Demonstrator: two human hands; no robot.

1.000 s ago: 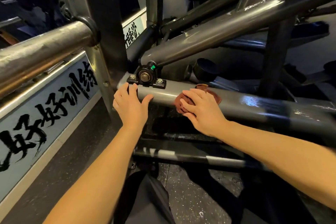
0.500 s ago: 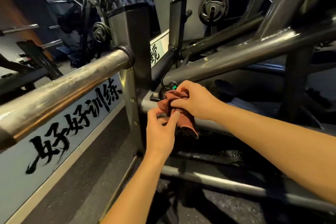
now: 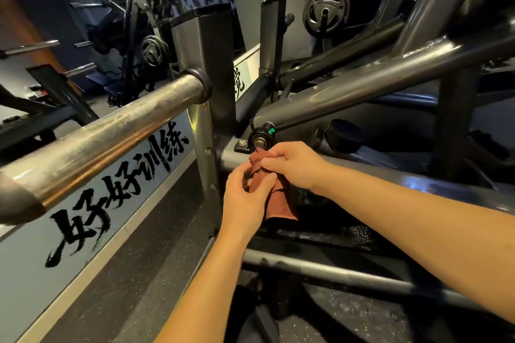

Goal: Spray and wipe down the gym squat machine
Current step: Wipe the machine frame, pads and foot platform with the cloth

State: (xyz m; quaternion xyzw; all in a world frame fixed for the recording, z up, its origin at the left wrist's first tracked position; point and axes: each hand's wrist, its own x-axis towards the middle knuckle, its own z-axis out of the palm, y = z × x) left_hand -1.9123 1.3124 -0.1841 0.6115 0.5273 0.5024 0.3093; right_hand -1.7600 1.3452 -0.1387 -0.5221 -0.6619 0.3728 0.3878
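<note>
Head view: brown cloth (image 3: 281, 203) hangs before the lower frame tube (image 3: 418, 184), under its pivot bolt (image 3: 260, 142).
Fingers: my left hand (image 3: 244, 203) and right hand (image 3: 296, 167) both pinch it.
Technique: I'd refold to a clean face first.

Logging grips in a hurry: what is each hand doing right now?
Left hand: pinches the brown cloth.
Right hand: grips the same cloth's top end.

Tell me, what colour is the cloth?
Reddish-brown, like rust. The cloth shows best in the head view, the only one here.
</note>
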